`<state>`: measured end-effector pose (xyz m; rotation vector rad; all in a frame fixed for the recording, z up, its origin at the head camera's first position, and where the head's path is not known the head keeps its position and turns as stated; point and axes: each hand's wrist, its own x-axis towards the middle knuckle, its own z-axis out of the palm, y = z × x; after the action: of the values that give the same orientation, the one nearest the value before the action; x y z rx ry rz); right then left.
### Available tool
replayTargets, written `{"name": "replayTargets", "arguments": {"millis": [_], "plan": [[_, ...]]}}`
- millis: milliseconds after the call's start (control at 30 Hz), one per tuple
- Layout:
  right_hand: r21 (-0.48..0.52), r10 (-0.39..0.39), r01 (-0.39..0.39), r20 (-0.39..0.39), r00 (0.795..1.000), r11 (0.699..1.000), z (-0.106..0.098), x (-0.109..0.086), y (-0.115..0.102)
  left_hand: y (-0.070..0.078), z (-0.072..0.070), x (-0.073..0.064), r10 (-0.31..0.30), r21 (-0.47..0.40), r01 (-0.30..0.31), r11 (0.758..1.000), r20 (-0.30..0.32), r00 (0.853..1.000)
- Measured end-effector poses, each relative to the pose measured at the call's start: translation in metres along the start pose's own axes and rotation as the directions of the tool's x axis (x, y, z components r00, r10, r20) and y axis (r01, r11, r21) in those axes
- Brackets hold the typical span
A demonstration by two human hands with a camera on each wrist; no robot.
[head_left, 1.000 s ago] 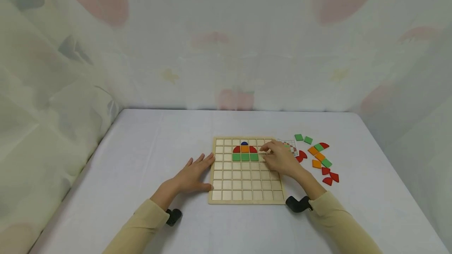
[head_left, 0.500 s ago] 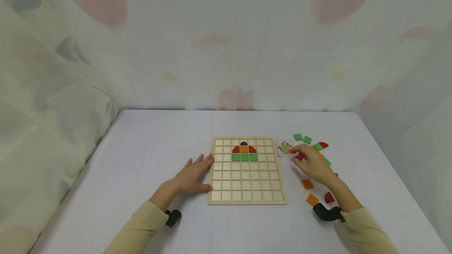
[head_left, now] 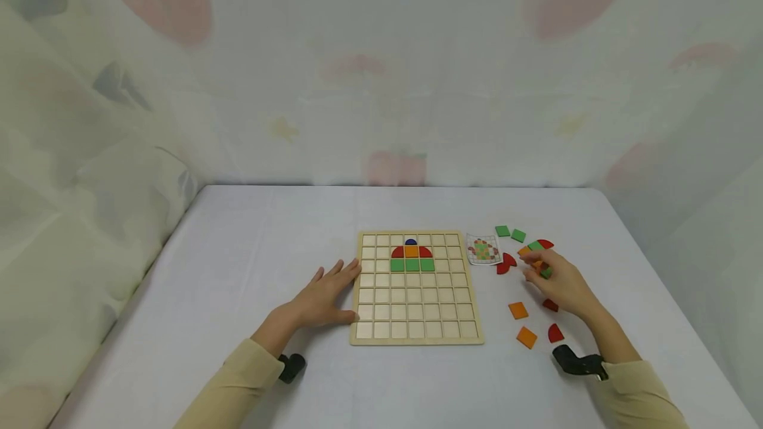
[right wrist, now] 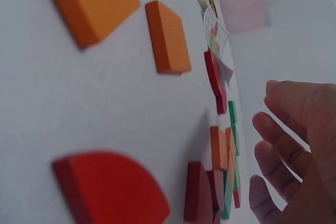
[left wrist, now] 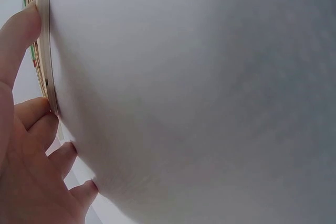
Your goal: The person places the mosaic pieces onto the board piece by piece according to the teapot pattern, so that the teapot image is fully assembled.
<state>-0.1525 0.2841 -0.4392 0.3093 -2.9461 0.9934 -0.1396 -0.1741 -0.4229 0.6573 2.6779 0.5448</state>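
My left hand [head_left: 324, 298] rests with spread fingers along the left edge of a wooden grid board [head_left: 416, 343]. In the left wrist view its thumb [left wrist: 29, 22] and fingertips touch the board's rim. On the board sit a blue half-round tile [head_left: 411, 241], an orange square [head_left: 411, 251], red quarter-round tiles [head_left: 425, 252] on both sides of it, and a row of green squares [head_left: 412, 265]. My right hand [head_left: 562, 283] is over the loose tiles at right, fingers loosely bent and apart. Nothing shows between its fingers in the right wrist view; some tiles are hidden beneath it.
A printed pattern card [head_left: 483, 249] lies right of the board. Near it are loose red tiles [head_left: 507, 263] and green squares [head_left: 503, 231]. Orange squares [head_left: 518, 310] and a red quarter-round tile [head_left: 556, 333] lie nearer the front. Black cameras [head_left: 578, 361] sit on both wrists.
My right hand has moved right, from the board's right side past the card to the loose tiles, uncovering the card and the front orange and red tiles. The left hand stays put.
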Motion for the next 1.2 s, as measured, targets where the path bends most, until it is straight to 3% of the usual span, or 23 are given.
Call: {"name": "replayTargets", "arguments": {"millis": [267,533,1200], "plan": [[-0.027,0.021,-0.02,0.042,0.999,0.999,-0.004,-0.004,0.014,0.0,0.0,0.0,0.008,0.0,-0.008,1.0,0.001,1.0],[-0.045,0.022,-0.019,0.054,0.998,0.999,-0.005,-0.003,0.015,-0.002,0.001,0.0,0.002,0.006,-0.002,1.0,0.006,1.0],[-0.156,-0.047,0.05,0.021,0.999,0.986,-0.002,-0.002,0.017,0.001,0.0,-0.001,-0.004,-0.003,0.004,1.0,-0.002,1.0]]}}
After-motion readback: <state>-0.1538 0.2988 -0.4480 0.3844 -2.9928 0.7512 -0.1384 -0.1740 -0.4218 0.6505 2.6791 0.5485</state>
